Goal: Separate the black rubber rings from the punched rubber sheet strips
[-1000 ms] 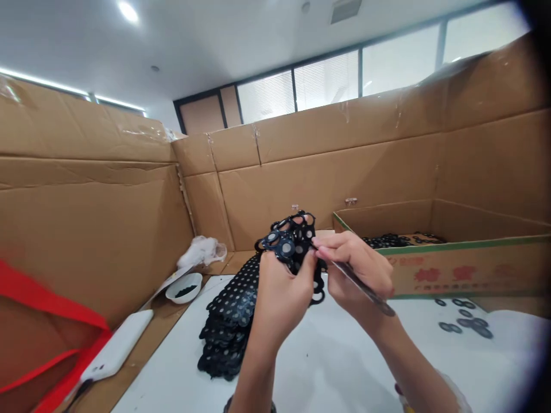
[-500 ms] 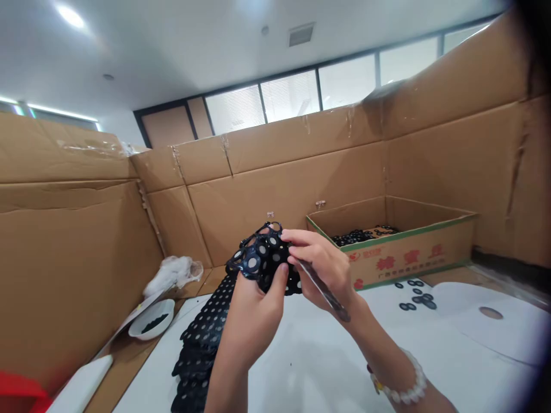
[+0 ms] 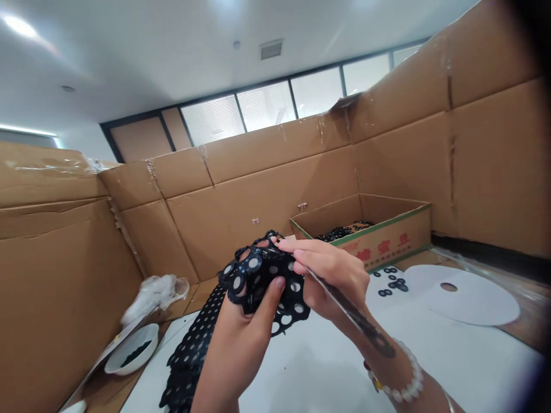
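Observation:
My left hand (image 3: 243, 338) is wrapped round one end of a black sheet full of round holes (image 3: 196, 332), its thumb pressed on the near side. The rest of the sheet hangs down over the white board at the left. My right hand (image 3: 331, 275) holds a slim dark metal tool (image 3: 353, 315) like tweezers, whose rear end points down to the right. Its fingertips meet the top edge of the bunched sheet. The tool's tip is hidden by the fingers and the sheet.
A cardboard box (image 3: 387, 241) with black pieces stands at the back right. Loose black rings (image 3: 401, 285) and a white disc (image 3: 477, 301) lie right. A white bowl (image 3: 133, 350) and plastic bag (image 3: 155, 298) are left. Cardboard walls (image 3: 267, 189) surround the board.
The view has turned to the right, so the surroundings sit further left. The held sheet now spreads lower between my hands, and the tool shows more of its length.

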`<action>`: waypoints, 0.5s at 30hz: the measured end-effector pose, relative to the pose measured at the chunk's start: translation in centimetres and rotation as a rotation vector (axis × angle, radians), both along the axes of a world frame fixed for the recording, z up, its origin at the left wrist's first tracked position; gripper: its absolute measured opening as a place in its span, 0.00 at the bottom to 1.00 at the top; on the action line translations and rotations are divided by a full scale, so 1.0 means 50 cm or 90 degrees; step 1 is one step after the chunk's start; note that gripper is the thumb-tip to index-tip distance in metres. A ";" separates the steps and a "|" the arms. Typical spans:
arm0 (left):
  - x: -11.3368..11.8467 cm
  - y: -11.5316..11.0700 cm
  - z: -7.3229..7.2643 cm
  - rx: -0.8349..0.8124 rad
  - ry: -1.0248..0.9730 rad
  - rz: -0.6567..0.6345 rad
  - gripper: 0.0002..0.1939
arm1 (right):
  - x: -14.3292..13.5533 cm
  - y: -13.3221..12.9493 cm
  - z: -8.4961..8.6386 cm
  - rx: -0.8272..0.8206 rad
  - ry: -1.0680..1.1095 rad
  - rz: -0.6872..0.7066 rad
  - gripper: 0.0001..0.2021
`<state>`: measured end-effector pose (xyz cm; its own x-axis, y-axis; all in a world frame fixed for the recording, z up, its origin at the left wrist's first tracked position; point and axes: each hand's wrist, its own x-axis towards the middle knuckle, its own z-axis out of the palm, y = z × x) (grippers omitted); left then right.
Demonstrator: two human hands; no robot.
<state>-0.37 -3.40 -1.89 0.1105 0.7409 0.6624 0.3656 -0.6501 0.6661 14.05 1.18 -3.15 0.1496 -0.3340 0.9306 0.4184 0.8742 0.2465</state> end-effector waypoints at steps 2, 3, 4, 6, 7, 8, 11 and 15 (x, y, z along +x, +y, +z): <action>0.001 -0.005 -0.003 0.025 0.023 0.015 0.19 | 0.004 -0.014 0.010 -0.029 0.014 0.053 0.14; 0.002 -0.007 -0.005 0.037 0.043 0.022 0.18 | 0.007 -0.019 0.014 -0.029 0.026 0.064 0.15; 0.003 -0.007 -0.007 0.045 0.064 0.027 0.18 | 0.010 -0.024 0.018 -0.023 0.042 0.063 0.15; 0.005 -0.004 -0.011 0.045 0.094 0.028 0.17 | 0.018 -0.029 0.023 -0.012 0.071 0.046 0.14; 0.005 -0.001 -0.013 0.036 0.098 0.023 0.18 | 0.022 -0.030 0.024 -0.016 0.076 0.038 0.14; 0.004 0.003 -0.015 0.021 0.093 0.018 0.19 | 0.026 -0.030 0.024 -0.031 0.075 0.035 0.13; -0.006 0.015 -0.016 -0.049 0.060 0.002 0.23 | 0.037 -0.028 0.023 -0.091 0.074 0.040 0.13; -0.016 0.019 -0.007 -0.092 0.050 -0.075 0.18 | 0.052 -0.020 0.025 -0.129 0.136 0.017 0.11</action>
<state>-1.17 -2.43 -2.22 0.2494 0.8069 0.5355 0.3476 -0.5907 0.7282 16.68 0.16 -1.92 0.3554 -0.1380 0.9245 0.4183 0.9079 -0.0253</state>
